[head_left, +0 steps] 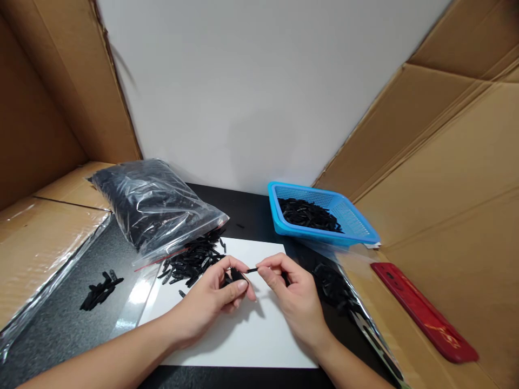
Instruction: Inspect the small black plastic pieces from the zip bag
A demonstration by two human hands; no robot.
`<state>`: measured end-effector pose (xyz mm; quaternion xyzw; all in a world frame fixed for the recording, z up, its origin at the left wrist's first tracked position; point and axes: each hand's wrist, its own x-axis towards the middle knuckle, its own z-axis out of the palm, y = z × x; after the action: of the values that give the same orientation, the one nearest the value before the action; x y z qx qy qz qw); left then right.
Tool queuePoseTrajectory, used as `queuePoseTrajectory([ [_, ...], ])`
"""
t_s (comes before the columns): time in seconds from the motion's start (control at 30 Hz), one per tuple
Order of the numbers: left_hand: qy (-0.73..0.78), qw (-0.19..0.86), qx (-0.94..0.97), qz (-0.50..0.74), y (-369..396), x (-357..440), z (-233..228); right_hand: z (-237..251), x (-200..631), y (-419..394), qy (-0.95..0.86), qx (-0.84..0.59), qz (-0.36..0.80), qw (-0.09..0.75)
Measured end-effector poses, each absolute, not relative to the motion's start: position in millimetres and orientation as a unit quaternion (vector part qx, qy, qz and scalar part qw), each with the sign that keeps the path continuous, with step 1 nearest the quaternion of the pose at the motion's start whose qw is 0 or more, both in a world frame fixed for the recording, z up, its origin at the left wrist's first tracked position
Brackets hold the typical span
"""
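A small black strip (252, 269) is pinched between the left hand (214, 297) and right hand (294, 294), above the white sheet (251, 340), so both ends are steadied; more strips (190, 262) are spilled behind the sheet

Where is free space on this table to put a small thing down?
The white sheet is bare near its front edge, below both hands. The dark strip between the bag and the blue basket is nearly bare. Crowded: the loose black parts spilling from the bag.

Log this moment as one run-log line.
left hand: pinching small black part | right hand: pinching same part | over white sheet | blue basket: part-filled
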<state>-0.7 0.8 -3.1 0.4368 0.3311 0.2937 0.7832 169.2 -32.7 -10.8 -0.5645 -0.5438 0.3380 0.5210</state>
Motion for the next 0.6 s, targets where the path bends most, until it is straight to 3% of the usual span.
queuePoseTrajectory([
  [0.33, 0.362, 0.772, 0.427, 0.302, 2.4, 0.5, -0.8, -11.0, 169.3, -32.4, -0.523, -0.55, 0.376, 0.532],
  [0.6, 0.361, 0.753, 0.454, 0.312, 3.9, 0.5, -8.6, -4.9, 164.3, -30.5, -0.377, -0.441, 0.607, 0.543],
])
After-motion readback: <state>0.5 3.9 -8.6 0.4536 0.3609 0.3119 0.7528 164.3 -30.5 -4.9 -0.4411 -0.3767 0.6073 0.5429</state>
